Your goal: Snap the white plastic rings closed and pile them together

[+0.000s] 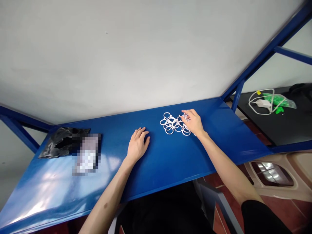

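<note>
A loose cluster of white plastic rings (172, 122) lies on the blue tabletop (161, 162), some overlapping. My right hand (193, 121) is over the right end of this cluster, its fingers and thumb curled around a few of the rings. Part of those rings shows between thumb and forefinger; the rest is hidden under the hand. To the left of the cluster, my left hand (137, 143) rests palm down on the blue surface, fingers stretched out and slightly apart, holding nothing.
On the table's left lie a black plastic bag (60, 143) and a pixelated flat object (87, 154). Blue frame bars (237, 96) edge the table. To the right, a black surface (258, 122) carries a white cable (251, 110) and a bag of green pieces (279, 100). A beige chair (299, 191) stands below.
</note>
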Available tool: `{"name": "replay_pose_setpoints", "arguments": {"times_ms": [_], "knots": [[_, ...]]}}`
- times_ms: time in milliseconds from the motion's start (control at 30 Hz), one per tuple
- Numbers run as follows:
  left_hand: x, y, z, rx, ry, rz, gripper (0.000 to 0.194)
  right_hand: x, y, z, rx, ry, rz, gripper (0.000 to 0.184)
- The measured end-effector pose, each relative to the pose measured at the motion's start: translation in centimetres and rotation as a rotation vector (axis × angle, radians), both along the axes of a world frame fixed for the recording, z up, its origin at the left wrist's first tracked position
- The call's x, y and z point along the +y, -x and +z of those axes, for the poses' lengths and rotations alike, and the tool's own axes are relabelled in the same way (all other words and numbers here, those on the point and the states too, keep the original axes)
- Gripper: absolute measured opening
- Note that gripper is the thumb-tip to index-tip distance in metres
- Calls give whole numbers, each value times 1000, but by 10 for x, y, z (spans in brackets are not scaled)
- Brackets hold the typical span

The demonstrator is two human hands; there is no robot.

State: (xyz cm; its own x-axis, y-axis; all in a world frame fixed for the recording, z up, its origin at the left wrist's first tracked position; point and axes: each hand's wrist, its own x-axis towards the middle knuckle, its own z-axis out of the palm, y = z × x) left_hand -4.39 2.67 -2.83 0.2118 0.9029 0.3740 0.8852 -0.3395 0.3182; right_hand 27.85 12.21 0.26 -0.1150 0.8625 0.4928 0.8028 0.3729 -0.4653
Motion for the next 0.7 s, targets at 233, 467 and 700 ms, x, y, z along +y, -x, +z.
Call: {"name": "replay_pose_setpoints", "arguments": {"times_ms": [233, 467, 700], "knots": [[0, 1, 0, -18, 4, 3, 26, 1, 11, 13, -80, 57, 122, 62], [-1, 2, 0, -13, 11, 1, 25, -13, 16, 2, -280, 172, 186, 61], [-1, 3, 0, -20, 20, -1, 27, -23, 19, -3, -415, 249, 151, 74]]}}
